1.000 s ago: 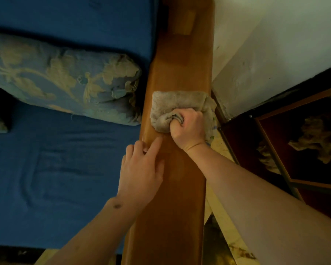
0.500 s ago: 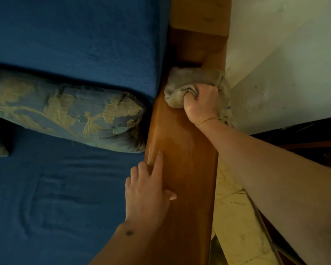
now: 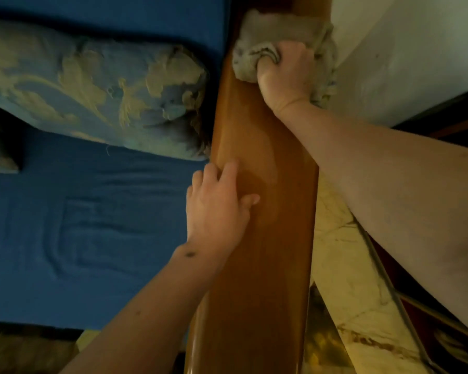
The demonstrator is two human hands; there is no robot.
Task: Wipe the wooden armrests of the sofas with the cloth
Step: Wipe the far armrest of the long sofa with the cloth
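Head view is showing, left of the armrest, a blue sofa seat with a patterned cushion lying against the armrest's left edge. The left hand is resting flat and released on that left edge, fingers spread, bracing and grasping nothing. The armrest is running as a long wooden plank from the near bottom of the view straight away toward the top, its long axis pointing away from the person. At its far end the right hand is clenching a bunched grey cloth and pressing it onto the wood, the cloth spilling over the armrest's right edge beside the pale wall. Judging from this, the wiping stroke is reaching the far end; the next move is likely calling for a pull back along the plank under steady pressure.
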